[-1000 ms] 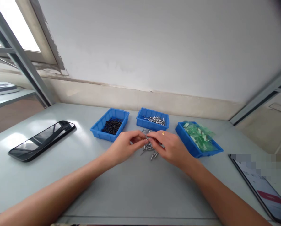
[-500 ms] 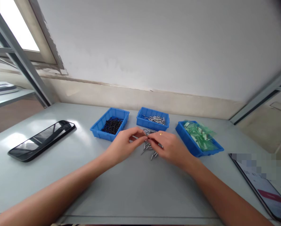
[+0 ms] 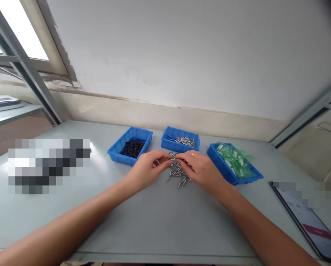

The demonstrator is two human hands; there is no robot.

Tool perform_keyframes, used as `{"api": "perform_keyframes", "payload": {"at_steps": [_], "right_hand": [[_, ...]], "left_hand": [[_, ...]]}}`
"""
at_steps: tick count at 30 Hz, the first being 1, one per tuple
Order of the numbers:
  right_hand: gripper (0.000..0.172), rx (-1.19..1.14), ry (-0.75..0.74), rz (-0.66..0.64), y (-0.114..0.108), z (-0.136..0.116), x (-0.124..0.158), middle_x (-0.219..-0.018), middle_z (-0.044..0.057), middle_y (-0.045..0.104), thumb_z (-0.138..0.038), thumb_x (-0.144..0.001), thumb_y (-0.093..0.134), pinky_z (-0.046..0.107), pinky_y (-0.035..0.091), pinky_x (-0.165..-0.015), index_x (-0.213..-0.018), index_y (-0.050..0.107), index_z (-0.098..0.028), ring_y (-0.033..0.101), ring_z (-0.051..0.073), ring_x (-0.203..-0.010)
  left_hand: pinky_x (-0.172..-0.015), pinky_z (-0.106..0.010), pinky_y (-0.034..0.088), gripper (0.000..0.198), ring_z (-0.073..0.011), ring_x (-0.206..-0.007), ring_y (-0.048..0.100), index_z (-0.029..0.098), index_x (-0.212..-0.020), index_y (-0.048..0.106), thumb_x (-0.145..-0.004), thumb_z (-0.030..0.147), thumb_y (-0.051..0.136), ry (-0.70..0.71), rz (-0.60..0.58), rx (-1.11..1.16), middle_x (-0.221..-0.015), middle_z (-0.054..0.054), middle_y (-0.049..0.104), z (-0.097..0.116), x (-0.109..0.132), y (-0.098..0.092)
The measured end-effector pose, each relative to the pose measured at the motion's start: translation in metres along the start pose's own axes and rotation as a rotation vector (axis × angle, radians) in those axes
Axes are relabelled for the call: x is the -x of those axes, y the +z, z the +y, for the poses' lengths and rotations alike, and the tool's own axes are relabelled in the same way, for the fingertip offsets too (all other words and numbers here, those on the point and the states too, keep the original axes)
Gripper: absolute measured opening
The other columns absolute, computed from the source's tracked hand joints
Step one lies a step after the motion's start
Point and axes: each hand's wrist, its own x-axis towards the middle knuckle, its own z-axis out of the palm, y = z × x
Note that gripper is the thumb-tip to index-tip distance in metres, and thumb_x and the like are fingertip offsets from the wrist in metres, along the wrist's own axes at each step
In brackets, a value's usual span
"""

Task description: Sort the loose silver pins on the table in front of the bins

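Over a loose pile of small silver metal pins (image 3: 178,171), my two hands meet fingertip to fingertip. One thin silver metal pin (image 3: 174,159) spans the gap between them. My left hand (image 3: 150,164) pinches its left end between thumb and fingers. At the other end, my right hand (image 3: 199,166), with a ring on one finger, is closed in a pinch. Part of the pile is hidden under the right hand. Just behind the hands stands a blue tray (image 3: 179,145) with more silver pins in it.
Left of the hands is a blue tray (image 3: 118,156) of black screw-like pieces. Another blue tray (image 3: 223,164), on the right, holds green plastic packets (image 3: 234,159). A phone-like device (image 3: 301,218) lies at the right edge; a blurred-out object (image 3: 50,166) is at left.
The fingertips have drawn slightly apart, and the silver pin between them now shows. My right hand has shifted a little to the right. The trays stay in place.
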Motion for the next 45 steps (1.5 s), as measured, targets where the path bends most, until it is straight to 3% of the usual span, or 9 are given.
{"api": "perform_keyframes", "payload": {"at_steps": [6,13,17,20,23,27,35,39,45], "right_hand": [[0.025,-0.052,0.021,-0.002,-0.004,-0.002,0.0,-0.094,0.005,0.063,-0.017,-0.091,0.038,0.031,0.048,-0.076,-0.11,0.053,-0.02,0.058,0.017,-0.087],[0.014,-0.133,-0.079,-0.05,-0.009,-0.004,0.0,-0.089,0.005,0.061,-0.015,-0.084,0.046,0.029,0.048,-0.076,-0.092,0.057,-0.018,0.056,0.016,-0.085],[0.014,-0.138,-0.008,0.01,-0.009,-0.002,-0.001,-0.085,0.003,0.062,-0.014,-0.083,0.046,0.029,0.047,-0.074,-0.088,0.058,-0.02,0.057,0.016,-0.081],[0.015,-0.082,0.093,0.087,-0.007,0.005,-0.002,-0.085,0.003,0.063,-0.016,-0.083,0.045,0.031,0.048,-0.075,-0.088,0.059,-0.02,0.059,0.017,-0.082],[0.02,0.01,0.217,0.118,-0.002,0.017,-0.001,-0.096,0.007,0.062,-0.022,-0.084,0.046,0.036,0.049,-0.077,-0.099,0.059,-0.02,0.059,0.022,-0.09],[0.049,0.167,0.344,0.119,0.005,0.03,0.002,-0.124,0.016,0.05,-0.028,-0.083,0.048,0.049,0.046,-0.085,-0.13,0.041,-0.017,0.051,0.032,-0.11],[0.022,0.009,0.17,0.042,0.007,0.006,0.0,-0.099,0.007,0.063,-0.023,-0.086,0.046,0.039,0.047,-0.085,-0.105,0.058,-0.02,0.056,0.022,-0.098],[0.021,-0.024,0.102,-0.043,0.012,0.003,0.001,-0.096,0.007,0.064,-0.02,-0.087,0.045,0.037,0.047,-0.082,-0.103,0.059,-0.018,0.056,0.02,-0.093],[0.021,-0.027,0.028,0.008,0.015,0.01,-0.001,-0.093,0.005,0.066,-0.019,-0.088,0.044,0.036,0.047,-0.083,-0.101,0.06,-0.018,0.057,0.019,-0.091]], "left_hand": [[-0.07,-0.026,0.049,0.015,-0.014,-0.077,0.06,0.017,-0.086,0.065,-0.084,0.027,0.053,-0.013,0.058,-0.018,-0.085,-0.002,0.068,0.001,-0.001,-0.001],[-0.071,-0.026,0.048,0.016,-0.0145,-0.08,0.06,0.018,-0.088,0.065,-0.085,0.027,0.052,-0.022,0.035,-0.03,-0.089,-0.002,0.067,0.002,-0.001,-0.002],[-0.069,-0.027,0.048,0.023,-0.0139,-0.075,0.059,0.019,-0.103,0.06,-0.087,0.031,0.048,-0.038,-0.003,-0.048,-0.086,-0.002,0.066,-0.002,0.0,-0.001],[-0.071,-0.03,0.048,0.026,-0.0162,-0.079,0.058,0.019,-0.106,0.058,-0.086,0.032,0.048,0.013,-0.065,-0.191,-0.088,-0.004,0.063,-0.007,0.002,0.002],[-0.08,-0.033,0.046,0.024,-0.0202,-0.092,0.056,0.019,-0.103,0.06,-0.086,0.031,0.048,0.108,-0.157,-0.358,-0.095,-0.006,0.059,-0.01,0.007,0.004],[-0.081,-0.035,0.045,0.026,-0.0226,-0.093,0.054,0.02,-0.102,0.061,-0.083,0.035,0.053,0.159,-0.262,-0.483,-0.095,-0.007,0.057,-0.013,0.01,0.006],[-0.077,-0.033,0.046,0.016,-0.0212,-0.087,0.054,0.017,-0.089,0.06,-0.086,0.025,0.047,0.177,-0.254,-0.565,-0.088,-0.006,0.056,-0.018,0.01,0.012],[-0.078,-0.033,0.045,0.016,-0.0207,-0.086,0.053,0.017,-0.088,0.059,-0.087,0.022,0.044,0.187,-0.226,-0.584,-0.088,-0.006,0.055,-0.021,0.01,0.015],[-0.081,-0.034,0.043,0.014,-0.0212,-0.088,0.052,0.016,-0.088,0.058,-0.086,0.021,0.044,0.179,-0.164,-0.575,-0.089,-0.007,0.053,-0.021,0.015,0.019]]}}
